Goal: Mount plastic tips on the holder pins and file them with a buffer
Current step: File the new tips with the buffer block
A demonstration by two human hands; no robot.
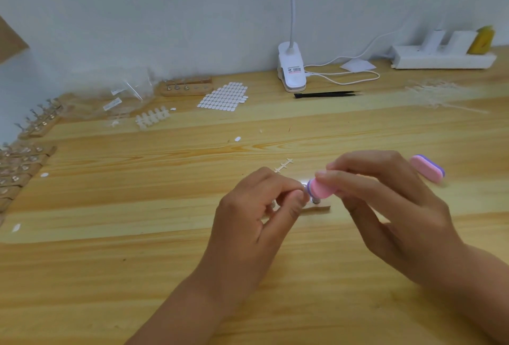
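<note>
A small wooden holder (pixel 316 209) with metal pins lies on the table, mostly hidden under my hands. My left hand (pixel 256 212) has its fingers curled over the holder's left part, thumb and fingertips pinched at a pin; the tip there is too small to make out. My right hand (pixel 385 207) pinches a pink and purple buffer (pixel 319 188) and holds its end against that pin. A second pink buffer (pixel 428 169) lies on the table to the right. A strip of white plastic tips (pixel 151 120) lies at the back left.
More wooden pin holders (pixel 187 87) stand at the back and along the left edge (pixel 22 162). A sheet of white adhesive tabs (pixel 224 96), clear bags (pixel 118 96), a clip lamp (pixel 292 69), black tweezers (pixel 327 94) and a white power strip (pixel 440 58) line the back.
</note>
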